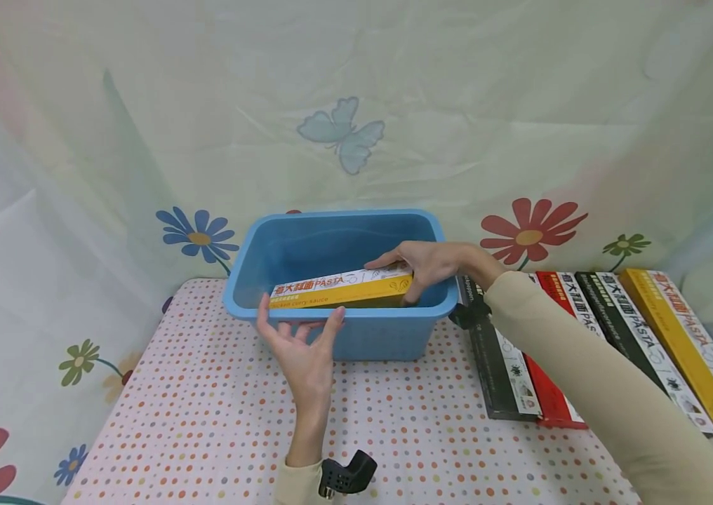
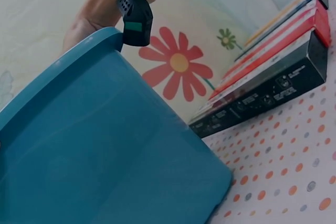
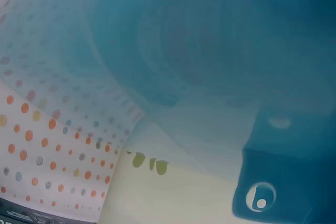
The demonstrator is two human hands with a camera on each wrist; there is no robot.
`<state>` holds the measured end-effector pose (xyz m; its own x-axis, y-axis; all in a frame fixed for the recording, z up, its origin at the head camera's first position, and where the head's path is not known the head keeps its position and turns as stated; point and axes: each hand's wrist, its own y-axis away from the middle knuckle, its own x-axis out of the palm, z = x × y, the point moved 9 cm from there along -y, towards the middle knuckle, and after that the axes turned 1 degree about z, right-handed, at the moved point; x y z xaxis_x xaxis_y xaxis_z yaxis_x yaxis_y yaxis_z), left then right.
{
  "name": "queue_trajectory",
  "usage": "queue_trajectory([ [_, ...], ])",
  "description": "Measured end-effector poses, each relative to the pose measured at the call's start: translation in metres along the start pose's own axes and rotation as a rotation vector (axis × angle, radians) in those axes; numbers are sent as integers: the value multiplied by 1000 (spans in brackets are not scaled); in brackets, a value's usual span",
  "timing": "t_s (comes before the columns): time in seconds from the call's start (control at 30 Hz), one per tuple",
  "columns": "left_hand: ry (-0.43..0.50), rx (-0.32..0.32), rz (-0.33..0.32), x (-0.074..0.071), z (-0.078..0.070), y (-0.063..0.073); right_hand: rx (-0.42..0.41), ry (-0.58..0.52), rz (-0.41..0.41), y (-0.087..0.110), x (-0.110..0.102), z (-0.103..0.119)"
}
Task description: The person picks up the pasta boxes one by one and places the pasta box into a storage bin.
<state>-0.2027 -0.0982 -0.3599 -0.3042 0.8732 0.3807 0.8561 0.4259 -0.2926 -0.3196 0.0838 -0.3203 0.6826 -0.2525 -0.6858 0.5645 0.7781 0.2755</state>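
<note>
In the centre of the frame, the right hand (image 1: 427,265) pinches the right end of a yellow-and-white chicken curry sauce pasta box (image 1: 340,289), its thumb on the near side and fingers over the far edge, the box tilted inside a blue plastic bin (image 1: 382,340) with its left end lower. Below it, the left hand (image 1: 302,354) has thumb and fingers spread wide against the bin's near rim, though whether a fingertip also touches the box I cannot tell. At the right of the frame lie black, red and yellow pasta boxes (image 1: 685,344), side by side on a dotted tablecloth (image 1: 205,393)

soft even light, right wrist view hazy
</note>
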Motion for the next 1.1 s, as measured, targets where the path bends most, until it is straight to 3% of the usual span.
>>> queue_trajectory([
  [0.27,-18,-2,2,3,1,0,35,16,28,4,0,-4],
  [0.6,-11,-19,8,7,4,2,-26,75,54,10,1,-1],
  [0.73,-12,-15,12,9,4,2,-9,80,68,12,3,-2],
  [0.93,-11,-38,17,12,6,5,26,-29,119,12,10,-6],
  [1.1,-8,-48,19,12,7,7,-49,-108,53,14,6,-1],
])
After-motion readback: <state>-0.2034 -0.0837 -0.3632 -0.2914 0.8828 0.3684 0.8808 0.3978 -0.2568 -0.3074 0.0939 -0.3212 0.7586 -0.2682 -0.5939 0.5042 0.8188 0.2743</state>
